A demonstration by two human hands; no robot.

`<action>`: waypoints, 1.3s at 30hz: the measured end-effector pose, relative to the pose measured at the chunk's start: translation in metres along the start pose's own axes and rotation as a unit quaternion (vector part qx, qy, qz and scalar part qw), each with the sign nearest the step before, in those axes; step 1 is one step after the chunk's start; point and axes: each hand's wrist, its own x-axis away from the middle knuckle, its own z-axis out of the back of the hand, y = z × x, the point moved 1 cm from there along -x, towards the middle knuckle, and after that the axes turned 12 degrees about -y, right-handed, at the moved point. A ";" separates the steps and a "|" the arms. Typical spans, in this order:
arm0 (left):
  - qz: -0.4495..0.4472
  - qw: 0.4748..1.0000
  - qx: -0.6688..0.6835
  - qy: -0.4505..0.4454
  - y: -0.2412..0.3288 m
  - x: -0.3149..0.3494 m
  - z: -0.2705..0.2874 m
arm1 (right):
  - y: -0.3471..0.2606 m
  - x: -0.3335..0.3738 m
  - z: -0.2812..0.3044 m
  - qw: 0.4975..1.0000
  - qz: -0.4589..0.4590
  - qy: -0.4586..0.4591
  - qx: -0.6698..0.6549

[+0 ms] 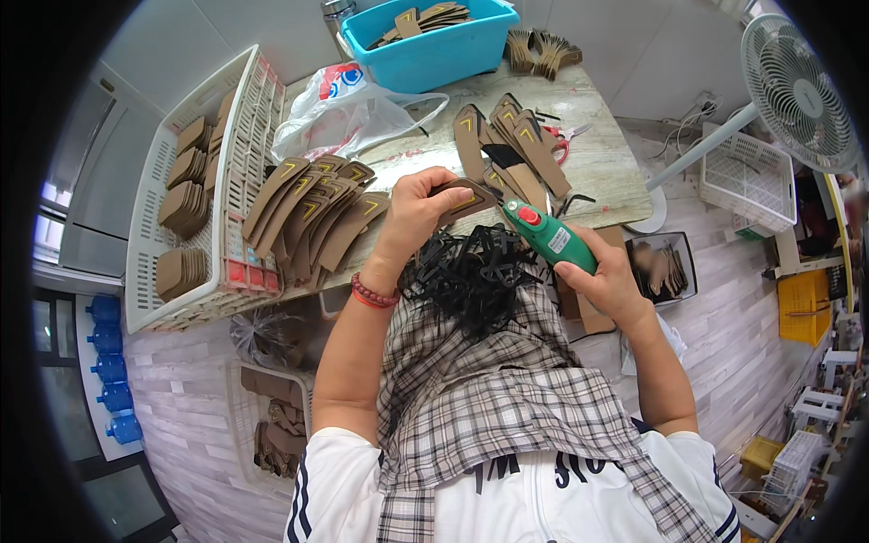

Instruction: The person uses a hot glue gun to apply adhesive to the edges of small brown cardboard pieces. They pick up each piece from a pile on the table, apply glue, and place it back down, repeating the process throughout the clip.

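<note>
My left hand (416, 210) is closed on a curved brown piece (471, 206) with a yellow mark and dark edging, held over my lap. In my right hand (605, 276) is a green handheld electric cutter (559, 239) with a red button. Its head meets or nearly meets the right end of the brown piece; the exact contact is too small to tell. Below both hands, a heap of black trimmed strips (475, 282) lies on my plaid apron (480, 385). Beyond them on the table, similar brown pieces (539, 149) lie loosely overlapped.
A pile of brown pieces (308, 213) and a white plastic crate (237, 136) stand to the left. Farther back are a plastic bag (339, 118) and blue tub (434, 59). Red-handled scissors (565, 145) lie at right. A fan (801, 95) stands beside the table.
</note>
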 end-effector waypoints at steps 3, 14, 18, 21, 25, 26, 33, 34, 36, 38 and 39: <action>0.031 0.999 -0.021 -0.020 0.004 0.001 0.002 | 0.000 0.000 0.003 1.000 0.006 -0.015 0.014; 0.055 0.995 0.026 -0.077 0.001 -0.007 -0.016 | -0.005 -0.011 0.001 1.000 -0.006 -0.012 0.023; 0.110 0.994 0.006 -0.020 -0.026 -0.028 0.003 | 0.008 -0.010 -0.004 0.999 -0.041 0.033 -0.005; 0.100 0.992 -0.012 0.077 -0.052 -0.058 0.050 | 0.022 0.002 -0.002 0.991 -0.106 0.052 -0.062; 0.193 0.882 -0.421 0.084 -0.101 -0.089 0.099 | 0.044 0.018 -0.008 0.987 -0.119 0.064 -0.087; 0.237 0.809 -0.526 0.112 -0.096 -0.098 0.086 | 0.049 0.022 -0.009 0.984 -0.133 0.069 -0.095; 0.124 0.784 -0.550 0.259 -0.095 -0.148 0.029 | 0.065 0.019 -0.021 0.982 -0.143 0.079 -0.098; 0.107 0.793 -0.537 0.269 -0.101 -0.151 0.027 | 0.067 0.017 -0.023 0.983 -0.140 0.078 -0.093; 0.071 0.810 -0.506 0.286 -0.111 -0.156 0.022 | 0.066 0.015 -0.026 0.985 -0.125 0.082 -0.088; 0.012 0.822 -0.467 0.328 -0.116 -0.156 0.016 | 0.063 0.012 -0.026 0.984 -0.123 0.078 -0.100; -0.013 0.819 -0.461 0.342 -0.116 -0.155 0.014 | 0.062 0.010 -0.026 0.983 -0.128 0.076 -0.105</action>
